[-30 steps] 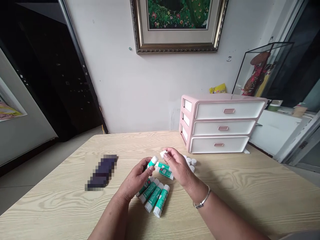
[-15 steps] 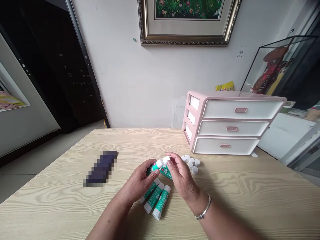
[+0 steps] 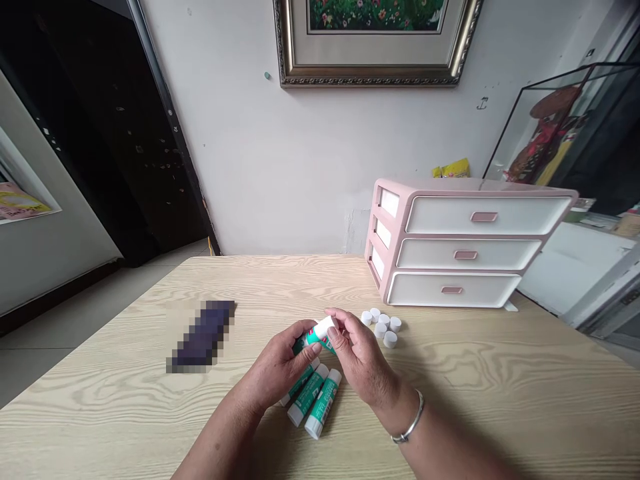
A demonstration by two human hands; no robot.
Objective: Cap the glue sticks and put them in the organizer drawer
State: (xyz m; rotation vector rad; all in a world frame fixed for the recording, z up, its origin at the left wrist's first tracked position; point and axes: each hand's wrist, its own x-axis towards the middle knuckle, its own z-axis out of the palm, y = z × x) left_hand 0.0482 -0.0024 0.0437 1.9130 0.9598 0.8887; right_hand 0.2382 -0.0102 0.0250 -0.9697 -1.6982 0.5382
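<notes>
Green-and-white tube [image 3: 310, 335] is held above the wooden table [image 3: 465, 393], between the two hands. Its long axis runs slantwise, from low at the left palm up and away to the right, with the white end pointing toward the right fingertips. The left hand [image 3: 280, 363] is wrapped around the green body, thumb along the near side; the right hand [image 3: 365, 360] pinches the white end between thumb and fingers. What the tube contains cannot be seen.

Just below the hands lie three more tubes [image 3: 323, 405], side by side, their long axes slanting from near left to far right — roughly the same lean as the held one. Part of another green label [image 3: 329, 345] shows behind the held tube, mostly hidden. Six white caps [image 3: 381, 330] sit in a loose cluster to the right, near the right hand.

Farther back stands a pink drawer unit [image 3: 393, 250] with three white drawers, all closed, so their contents are hidden. Beyond it, a dark-edged clear case [image 3: 520, 107] holds something brown, red and yellow — too indistinct to name.
</notes>
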